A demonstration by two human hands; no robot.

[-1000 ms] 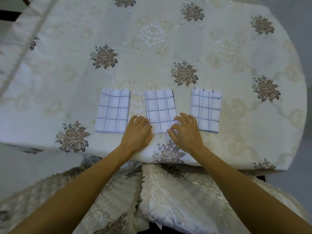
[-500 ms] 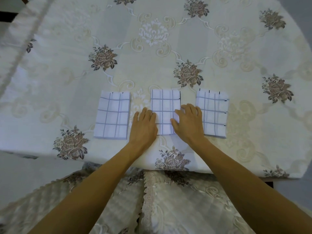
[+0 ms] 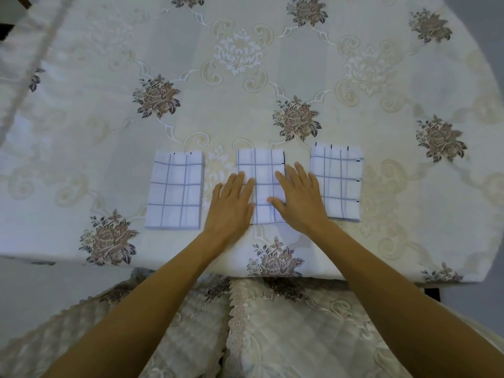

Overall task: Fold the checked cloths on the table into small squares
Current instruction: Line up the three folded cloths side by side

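Note:
Three white cloths with blue-grey checks lie folded in a row on the table. The left cloth (image 3: 175,190) and the right cloth (image 3: 339,182) lie flat and untouched. The middle cloth (image 3: 263,173) sits between my hands. My left hand (image 3: 231,203) lies flat with straight fingers on the cloth's left edge. My right hand (image 3: 298,199) lies flat on its right edge, fingers spread and pointing away from me. Both palms partly cover the cloth's sides.
A cream tablecloth (image 3: 245,91) with brown rose patterns covers the round table. Its near edge (image 3: 191,268) runs just below my wrists. A lace-trimmed fabric (image 3: 272,323) hangs below the table edge under my forearms.
Both hands have slid forward from the middle cloth's near end onto its sides, and their fingers have straightened out flat. The cloths have stayed in their row.

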